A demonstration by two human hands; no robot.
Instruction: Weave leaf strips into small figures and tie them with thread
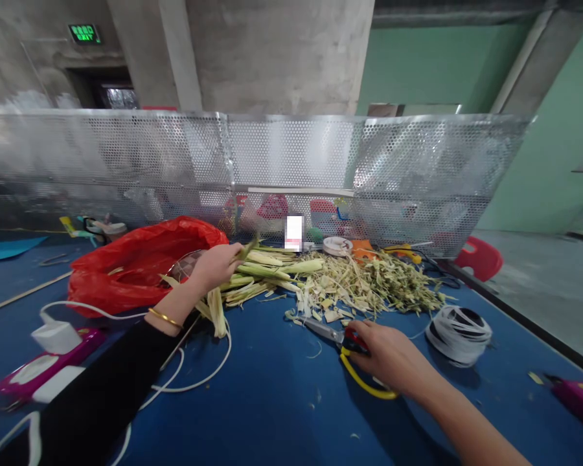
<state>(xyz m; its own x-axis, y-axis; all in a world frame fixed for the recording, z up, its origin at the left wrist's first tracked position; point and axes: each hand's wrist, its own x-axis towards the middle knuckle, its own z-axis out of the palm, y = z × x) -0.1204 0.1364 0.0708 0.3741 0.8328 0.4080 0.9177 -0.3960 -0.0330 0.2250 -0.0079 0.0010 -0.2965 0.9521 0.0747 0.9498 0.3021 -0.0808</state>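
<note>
My left hand (214, 266) is closed over the left end of a heap of pale green corn husks (267, 266). From its fingers a darker green husk strip (249, 248) sticks out, a little blurred. On the right, my right hand (376, 349) grips a pair of scissors (324, 330) low over the blue table. Their metal blades point left, toward the near edge of the cut pieces, and a yellow handle loop hangs below my fingers. Beneath my left wrist droops a dry pale husk (216, 314).
A red plastic bag (126, 259) gapes open at left. Shredded husk bits (342, 285) and drier greenish clippings (401, 285) lie piled centre-right. A white twine roll (459, 333) sits farther right. White cables (223, 362) and a purple power strip (53, 359) occupy the left; a perforated screen (291, 155) stands behind.
</note>
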